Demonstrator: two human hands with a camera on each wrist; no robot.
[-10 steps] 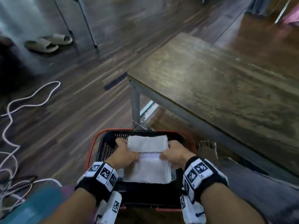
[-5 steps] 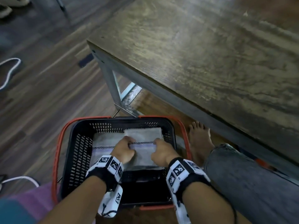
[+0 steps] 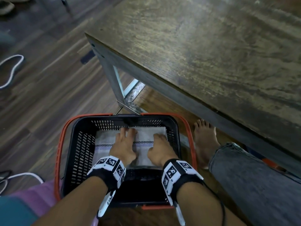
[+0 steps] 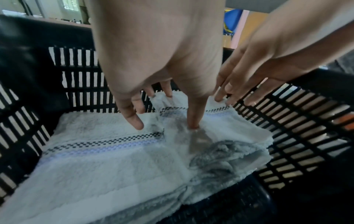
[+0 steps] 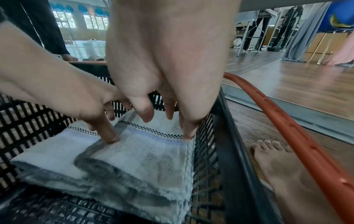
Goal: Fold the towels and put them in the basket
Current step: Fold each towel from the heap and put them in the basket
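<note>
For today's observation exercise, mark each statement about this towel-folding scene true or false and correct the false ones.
1. The folded towel lies inside the basket. True.
2. The left hand grips the basket's handle. False: its straight fingers press on the towel.
3. The right hand rests on the towel. True.
4. A towel lies on the table. False: none shows there.
5. The basket is white. False: black, with orange handles.
</note>
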